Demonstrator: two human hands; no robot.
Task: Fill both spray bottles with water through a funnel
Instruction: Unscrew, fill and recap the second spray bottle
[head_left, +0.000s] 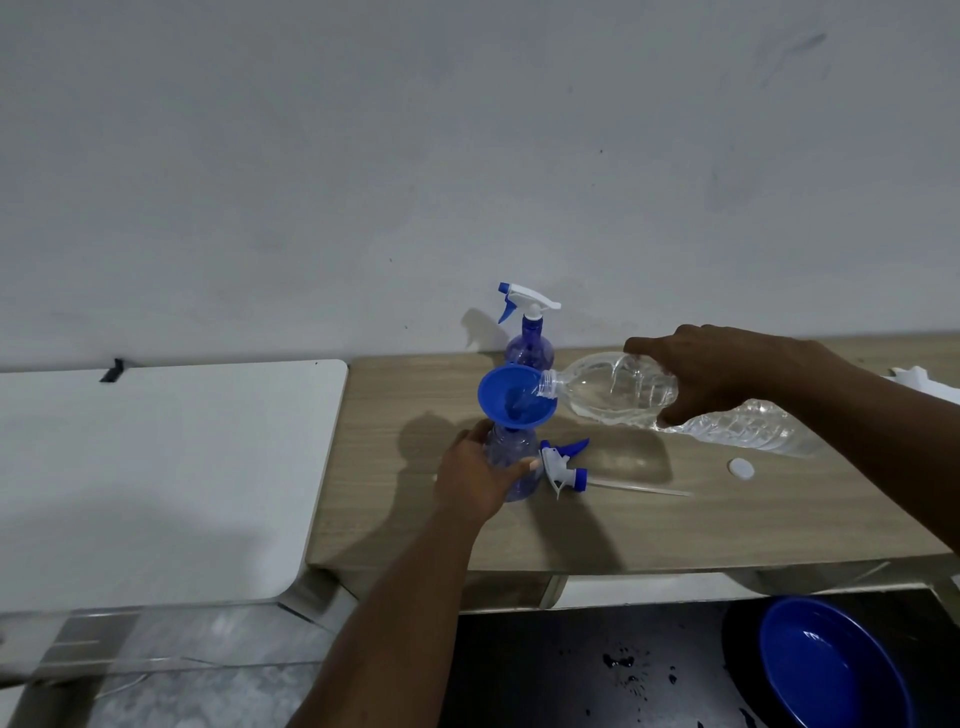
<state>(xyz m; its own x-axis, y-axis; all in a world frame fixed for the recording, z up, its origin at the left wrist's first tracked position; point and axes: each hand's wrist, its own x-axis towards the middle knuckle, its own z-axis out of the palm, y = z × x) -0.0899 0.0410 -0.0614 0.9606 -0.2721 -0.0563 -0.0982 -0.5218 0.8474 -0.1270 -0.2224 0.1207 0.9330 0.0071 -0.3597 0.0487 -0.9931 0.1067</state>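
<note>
A blue funnel (511, 397) sits in the neck of an open translucent blue spray bottle (511, 457) on the wooden table (649, 525). My left hand (475, 475) grips that bottle's body. My right hand (711, 374) holds a clear plastic water bottle (613, 387) tipped on its side, its mouth over the funnel's rim. The removed white and blue spray head (563, 467) with its dip tube lies just right of the open bottle. A second blue spray bottle (530, 338), with its trigger head on, stands behind the funnel near the wall.
A white bottle cap (741, 468) lies on the table to the right. A white table (156, 478) adjoins on the left. Below the wooden table's front edge a blue bowl (831, 670) sits on a dark surface with water spots. Something white (919, 379) lies at the far right.
</note>
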